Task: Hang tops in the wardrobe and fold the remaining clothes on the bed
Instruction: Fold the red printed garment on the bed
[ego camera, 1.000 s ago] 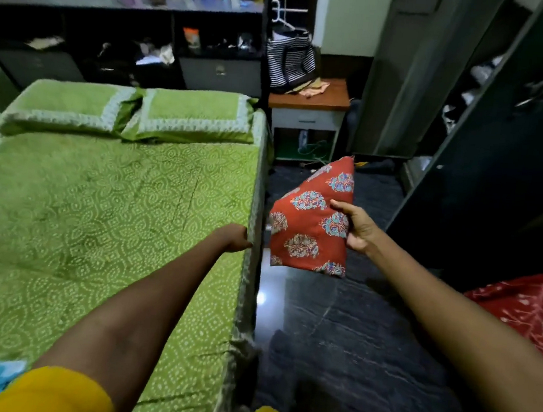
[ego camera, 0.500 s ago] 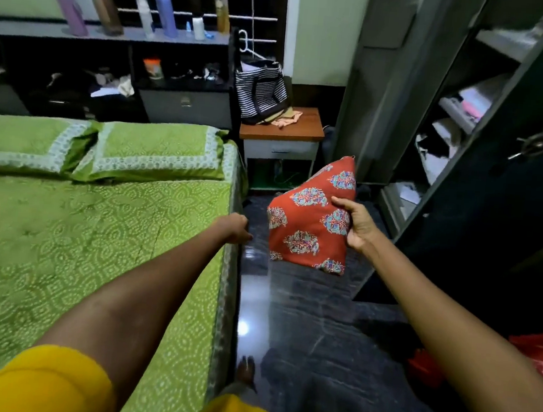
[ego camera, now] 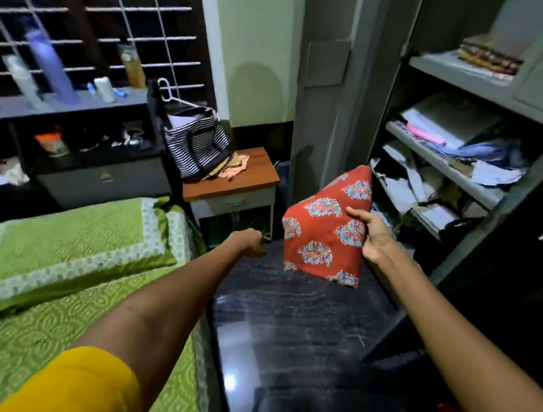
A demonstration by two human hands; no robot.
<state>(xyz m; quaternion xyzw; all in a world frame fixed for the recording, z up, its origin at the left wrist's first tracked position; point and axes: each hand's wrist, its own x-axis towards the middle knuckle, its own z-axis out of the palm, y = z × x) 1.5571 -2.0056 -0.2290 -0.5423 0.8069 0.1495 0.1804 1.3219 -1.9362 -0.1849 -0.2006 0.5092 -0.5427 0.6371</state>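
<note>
Folded red garment [ego camera: 325, 230], teal floral print, held up in the air by the right hand [ego camera: 374, 239], thumb on the front face, fingers behind it. It sits above the dark floor [ego camera: 286, 322], between the bed [ego camera: 59, 286] and the open wardrobe [ego camera: 448, 162], near the lower shelves. Left hand [ego camera: 250, 241] stretched forward over the bed's edge; looks loosely curled with nothing in it, back of hand to camera, fingers not clear.

Progress, judged: this piece already folded, likely headed for a wardrobe shelf, not yet placed. Visible part of the bed shows only the green sheet and pillow [ego camera: 73, 247], no clothes waiting there.

Hard to see: no hanging rail or hung tops in view, so the hanging part can't be checked. Wardrobe shelves cluttered with papers and cloth, items unclear. Bed's near side cut off. Left background blurred. Red patch at bottom right unidentifiable.
</note>
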